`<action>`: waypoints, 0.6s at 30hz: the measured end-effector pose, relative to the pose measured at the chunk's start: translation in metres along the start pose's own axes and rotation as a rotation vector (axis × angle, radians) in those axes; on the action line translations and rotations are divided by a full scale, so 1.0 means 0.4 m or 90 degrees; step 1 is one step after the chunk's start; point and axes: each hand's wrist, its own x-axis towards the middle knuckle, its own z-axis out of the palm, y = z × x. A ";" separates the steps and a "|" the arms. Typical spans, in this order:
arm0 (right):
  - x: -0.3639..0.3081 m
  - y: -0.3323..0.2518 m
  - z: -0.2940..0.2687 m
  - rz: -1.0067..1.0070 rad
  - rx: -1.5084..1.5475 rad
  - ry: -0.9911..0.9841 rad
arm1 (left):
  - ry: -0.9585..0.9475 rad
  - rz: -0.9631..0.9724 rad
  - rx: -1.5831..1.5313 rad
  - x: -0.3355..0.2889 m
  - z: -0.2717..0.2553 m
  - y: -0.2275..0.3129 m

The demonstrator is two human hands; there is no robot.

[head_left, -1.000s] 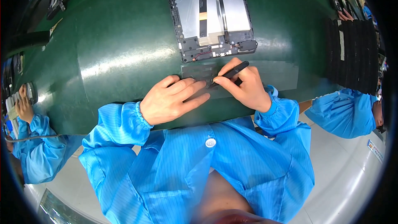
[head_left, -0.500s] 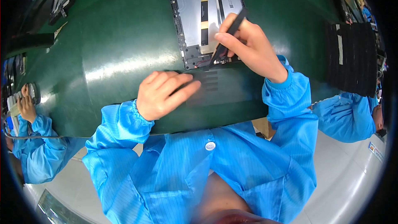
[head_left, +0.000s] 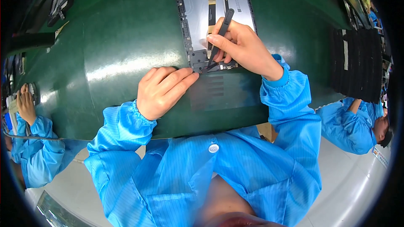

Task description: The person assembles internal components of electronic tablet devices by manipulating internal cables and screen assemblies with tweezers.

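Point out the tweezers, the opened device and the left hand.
tweezers (head_left: pixel 220 34), head view, on the dark shaft above the fingers.
device (head_left: pixel 194 13), head view, on the pale plate inside its open back.
left hand (head_left: pixel 162 92), head view, on the back of the hand, flat on the green mat.

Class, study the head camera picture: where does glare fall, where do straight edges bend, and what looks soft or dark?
Head view: a broad white glare streak lies on the green mat left of the left hand; the mat's near edge bows, fisheye distortion; corners go black; the right hand, black tweezers and opened device are sharp; rim workers look smeared.
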 end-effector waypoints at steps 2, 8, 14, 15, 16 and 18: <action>-0.003 0.001 0.002 -0.002 0.023 0.010 | -0.009 -0.001 0.000 0.003 -0.001 0.002; -0.006 0.002 0.004 -0.007 0.014 0.013 | -0.012 -0.002 -0.005 0.001 0.001 0.003; -0.006 0.003 0.008 -0.012 0.017 0.013 | -0.013 -0.003 -0.011 0.000 -0.003 0.003; -0.005 0.003 0.009 -0.012 0.017 0.012 | -0.013 -0.003 -0.011 -0.001 -0.003 0.003; -0.005 0.003 0.009 -0.008 0.013 0.014 | -0.010 -0.002 -0.010 -0.001 -0.003 0.002; -0.005 0.003 0.012 -0.005 0.009 0.015 | -0.007 -0.002 -0.010 -0.001 -0.004 0.003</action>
